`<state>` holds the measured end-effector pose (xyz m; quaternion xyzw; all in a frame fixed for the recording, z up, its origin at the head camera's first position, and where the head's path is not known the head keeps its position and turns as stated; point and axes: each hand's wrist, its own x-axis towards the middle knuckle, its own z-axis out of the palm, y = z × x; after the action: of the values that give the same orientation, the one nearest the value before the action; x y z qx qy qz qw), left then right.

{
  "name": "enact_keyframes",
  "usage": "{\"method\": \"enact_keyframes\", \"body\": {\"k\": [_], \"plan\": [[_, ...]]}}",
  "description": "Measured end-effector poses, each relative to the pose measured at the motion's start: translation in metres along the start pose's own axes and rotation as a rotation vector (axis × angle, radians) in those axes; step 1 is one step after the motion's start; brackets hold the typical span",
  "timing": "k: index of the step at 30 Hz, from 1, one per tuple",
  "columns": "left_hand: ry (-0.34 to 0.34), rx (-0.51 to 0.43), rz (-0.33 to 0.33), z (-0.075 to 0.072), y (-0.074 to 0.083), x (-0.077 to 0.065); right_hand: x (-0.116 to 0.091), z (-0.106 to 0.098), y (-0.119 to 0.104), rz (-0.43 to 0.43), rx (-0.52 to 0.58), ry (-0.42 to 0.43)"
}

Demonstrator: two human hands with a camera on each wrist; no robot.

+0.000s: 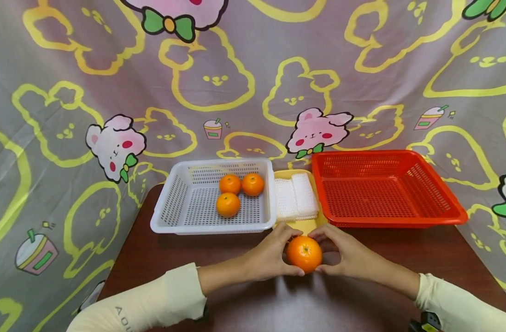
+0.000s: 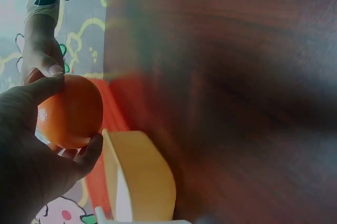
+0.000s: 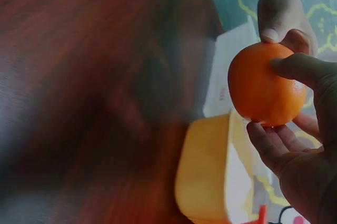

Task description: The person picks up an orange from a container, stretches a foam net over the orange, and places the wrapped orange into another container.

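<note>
Both hands hold one orange [image 1: 304, 254] above the near part of the table, in front of the yellow bin. My left hand [image 1: 271, 254] grips its left side, thumb below and fingers toward the top. On the opposite side my right hand [image 1: 347, 252] grips it the same way. In the left wrist view the orange [image 2: 73, 112] sits between the thumb and fingers. The right wrist view shows the orange [image 3: 266, 84] pinched by both hands, with the fingers partly behind it. White foam net sleeves [image 1: 295, 197] lie in the yellow bin [image 1: 311, 226] beyond the hands.
A white basket [image 1: 213, 228] with several oranges [image 1: 228, 204] stands to the left of the yellow bin. To its right stands a red basket [image 1: 390, 221]. The dark wooden table [image 1: 236, 295] ends against a patterned cloth [image 1: 253, 83].
</note>
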<state>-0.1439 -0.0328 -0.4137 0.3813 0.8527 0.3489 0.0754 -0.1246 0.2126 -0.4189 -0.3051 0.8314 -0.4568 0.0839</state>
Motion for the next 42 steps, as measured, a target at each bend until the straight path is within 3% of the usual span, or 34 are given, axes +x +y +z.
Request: {"method": "enact_keyframes", "body": {"k": [5,15,27,42], "plan": [[-0.025,0.018,-0.016,0.016,-0.004,-0.008,-0.009,0.014,0.009,-0.016,0.044,-0.015],[-0.006,0.013,0.005,0.047,-0.015,-0.020,-0.023,0.033,0.025,-0.006,-0.056,0.015],[-0.003,0.006,-0.005,0.062,-0.023,-0.020,-0.028,0.041,0.036,-0.002,-0.090,0.062],[0.001,-0.024,-0.058,0.071,-0.028,-0.017,-0.028,0.046,0.050,0.008,-0.011,0.060]]}}
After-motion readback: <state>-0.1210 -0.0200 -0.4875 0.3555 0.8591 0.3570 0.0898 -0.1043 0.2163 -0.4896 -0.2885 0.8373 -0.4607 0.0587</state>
